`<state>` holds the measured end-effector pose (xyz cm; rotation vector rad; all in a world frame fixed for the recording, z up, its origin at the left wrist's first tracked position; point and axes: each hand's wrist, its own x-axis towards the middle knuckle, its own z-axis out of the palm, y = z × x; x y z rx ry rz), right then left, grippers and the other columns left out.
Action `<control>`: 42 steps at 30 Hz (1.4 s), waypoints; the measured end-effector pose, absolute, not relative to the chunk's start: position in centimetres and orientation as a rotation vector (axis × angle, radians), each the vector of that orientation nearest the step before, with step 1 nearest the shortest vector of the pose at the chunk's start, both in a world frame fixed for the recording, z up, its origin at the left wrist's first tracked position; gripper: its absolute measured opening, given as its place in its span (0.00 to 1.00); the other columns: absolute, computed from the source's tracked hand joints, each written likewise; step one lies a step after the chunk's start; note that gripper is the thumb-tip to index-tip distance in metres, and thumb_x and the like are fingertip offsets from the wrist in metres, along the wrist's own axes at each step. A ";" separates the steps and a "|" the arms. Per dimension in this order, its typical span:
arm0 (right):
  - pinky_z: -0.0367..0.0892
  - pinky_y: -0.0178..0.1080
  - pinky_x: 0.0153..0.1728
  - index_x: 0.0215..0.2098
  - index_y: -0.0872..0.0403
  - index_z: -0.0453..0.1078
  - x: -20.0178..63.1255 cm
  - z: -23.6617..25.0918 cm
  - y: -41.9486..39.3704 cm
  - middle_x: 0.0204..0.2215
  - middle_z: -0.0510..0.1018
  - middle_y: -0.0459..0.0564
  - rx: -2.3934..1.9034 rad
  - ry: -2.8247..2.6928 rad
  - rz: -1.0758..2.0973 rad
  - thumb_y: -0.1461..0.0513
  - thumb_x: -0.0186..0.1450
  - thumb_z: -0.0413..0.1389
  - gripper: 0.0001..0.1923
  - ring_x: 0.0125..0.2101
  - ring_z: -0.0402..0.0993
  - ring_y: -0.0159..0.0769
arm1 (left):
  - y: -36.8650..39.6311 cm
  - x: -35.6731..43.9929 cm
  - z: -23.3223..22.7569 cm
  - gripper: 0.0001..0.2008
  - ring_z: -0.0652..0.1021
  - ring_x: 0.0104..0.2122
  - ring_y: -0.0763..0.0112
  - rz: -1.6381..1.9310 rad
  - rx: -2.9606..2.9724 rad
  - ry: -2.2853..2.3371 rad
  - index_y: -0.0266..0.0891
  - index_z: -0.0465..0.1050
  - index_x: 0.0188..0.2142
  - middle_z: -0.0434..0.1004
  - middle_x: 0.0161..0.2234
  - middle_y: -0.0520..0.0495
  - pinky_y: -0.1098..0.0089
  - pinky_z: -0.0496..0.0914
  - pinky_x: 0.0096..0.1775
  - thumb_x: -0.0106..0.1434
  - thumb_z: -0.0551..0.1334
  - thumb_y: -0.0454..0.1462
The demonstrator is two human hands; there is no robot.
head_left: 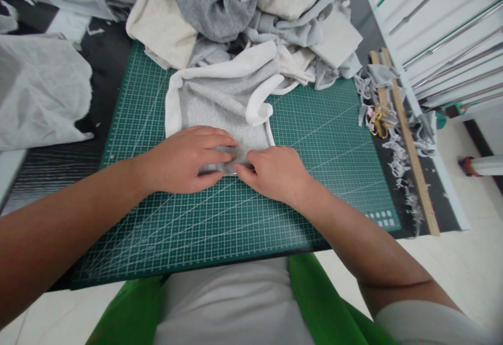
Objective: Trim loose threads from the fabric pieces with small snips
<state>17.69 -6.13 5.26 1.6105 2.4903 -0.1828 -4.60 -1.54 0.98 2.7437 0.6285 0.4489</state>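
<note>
A grey fleece fabric piece (220,106) with a white edge lies on the green cutting mat (314,140). My left hand (188,159) rests flat on its near edge, fingers together, pressing it down. My right hand (277,172) pinches the same near edge of the grey fabric between thumb and fingers, touching the left fingertips. The near hem of the fabric is hidden under both hands.
A heap of grey and cream fabric pieces (251,14) sits at the back of the mat. Wooden rulers (408,140), scissors (378,120) and fabric scraps lie at the right. White sheet material (39,88) lies at the left. Metal rods (451,46) run at far right.
</note>
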 end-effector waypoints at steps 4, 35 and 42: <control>0.62 0.40 0.31 0.41 0.50 0.81 17.7 5.4 -6.1 0.31 0.84 0.52 1.608 2.473 -0.208 0.45 0.72 0.43 0.28 0.33 0.79 0.45 | -1.6 -4.8 1.0 0.15 0.73 0.59 0.56 0.433 2.749 0.641 0.44 0.77 0.50 0.75 0.59 0.44 0.55 0.65 0.62 0.66 0.59 0.40; 0.49 0.36 0.28 0.27 0.54 0.69 21.6 4.9 -5.2 0.21 0.73 0.43 1.649 2.663 -0.872 0.47 0.71 0.51 0.23 0.23 0.65 0.29 | -1.4 -4.6 0.8 0.15 0.73 0.59 0.55 0.458 2.804 0.612 0.41 0.77 0.51 0.75 0.58 0.41 0.54 0.66 0.62 0.67 0.60 0.40; 0.48 0.37 0.28 0.27 0.53 0.68 23.1 4.6 -4.6 0.20 0.72 0.44 1.764 2.602 -0.642 0.47 0.72 0.50 0.23 0.23 0.63 0.30 | -1.2 -3.7 1.1 0.17 0.73 0.58 0.54 0.444 2.953 0.600 0.38 0.76 0.54 0.74 0.57 0.39 0.54 0.66 0.61 0.70 0.57 0.42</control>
